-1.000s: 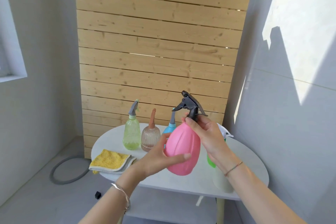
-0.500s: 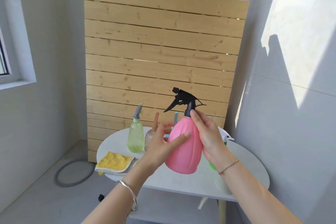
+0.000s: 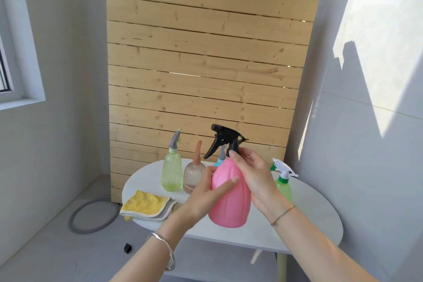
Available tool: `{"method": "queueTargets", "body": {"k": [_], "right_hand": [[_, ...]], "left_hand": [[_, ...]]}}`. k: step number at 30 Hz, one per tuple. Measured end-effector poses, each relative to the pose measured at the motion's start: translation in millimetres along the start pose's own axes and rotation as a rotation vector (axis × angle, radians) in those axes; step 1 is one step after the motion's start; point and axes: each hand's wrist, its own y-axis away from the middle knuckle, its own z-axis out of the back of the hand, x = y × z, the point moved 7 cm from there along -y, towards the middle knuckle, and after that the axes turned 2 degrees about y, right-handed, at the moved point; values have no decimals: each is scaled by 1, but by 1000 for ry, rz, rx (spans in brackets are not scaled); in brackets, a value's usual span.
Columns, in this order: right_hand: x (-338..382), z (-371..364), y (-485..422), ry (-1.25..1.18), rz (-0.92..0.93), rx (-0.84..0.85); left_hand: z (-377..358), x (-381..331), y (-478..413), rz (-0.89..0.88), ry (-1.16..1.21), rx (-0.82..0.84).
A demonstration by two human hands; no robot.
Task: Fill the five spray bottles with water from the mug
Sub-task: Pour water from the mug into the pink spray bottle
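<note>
Pink bottle [image 3: 230, 199] turned upright, ribbed, black trigger, left hand [image 3: 207, 197] gripping body, right hand [image 3: 254, 176] pinching collar.

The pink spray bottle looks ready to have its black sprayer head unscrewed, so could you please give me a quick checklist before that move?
1. Left hand steadies the pink spray bottle: ok.
2. Right hand fingers at the collar of the black sprayer head: ok.
3. Bottle upright: ok, only slightly tilted.
4. Bottle lifted off the white table, with bare table below: ok.
5. Mug within reach: cannot tell, no mug is visible.
6. Yellow cloth at hand for spills: ok.
</note>
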Motion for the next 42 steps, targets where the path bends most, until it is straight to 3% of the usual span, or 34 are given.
{"method": "queueTargets", "body": {"k": [6, 9, 14, 17, 20, 27, 34, 39, 42], "right_hand": [[-8, -1, -17, -94, -92, 12], [10, 5, -41, -200, -27, -6], [38, 22, -83, -273, 102, -109], [19, 29, -105, -57, 98, -162], [-52, 32, -108, 220, -35, -91], [-200, 61, -76, 440, -327, 12], [-233, 69, -75, 596, -344, 61], [-230, 69, -76, 648, -327, 98], [-204, 72, -71, 624, -276, 38]], "left_hand": [[11, 18, -11, 102, 59, 91], [15, 36, -14, 170, 51, 155], [26, 68, -20, 180, -116, 102], [35, 84, -20, 162, -72, -6], [54, 104, -20, 136, -19, -178], [78, 133, -18, 109, -3, -301], [86, 140, -26, 109, -1, -344], [80, 138, -27, 110, 38, -325], [78, 137, -25, 116, 47, -324]]}}
